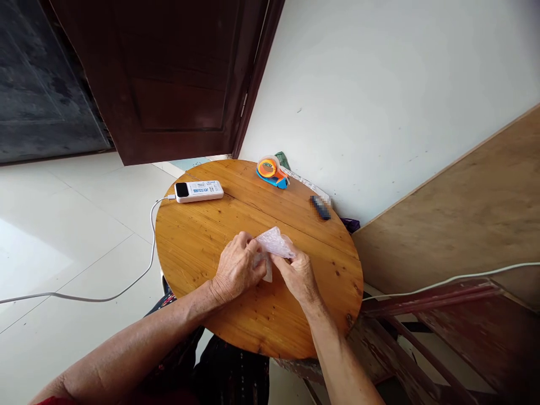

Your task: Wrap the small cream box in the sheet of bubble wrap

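Observation:
Between my two hands is a piece of translucent, pale pinkish bubble wrap (275,242), folded or crumpled, just above the round wooden table (202,247). My left hand (241,263) is closed on its left side, with the fingers curled in. On the right side, my right hand (297,274) pinches the wrap between thumb and fingers. A paler flap hangs below, near the left thumb. Whether anything lies inside the wrap cannot be seen.
Near the table's far edge stands an orange and blue tape dispenser (272,171). A white power bank (199,191) with a cable (152,247) lies at the left. At the right is a dark, pixelated object (320,208). A wall and a brown door (177,73) stand behind.

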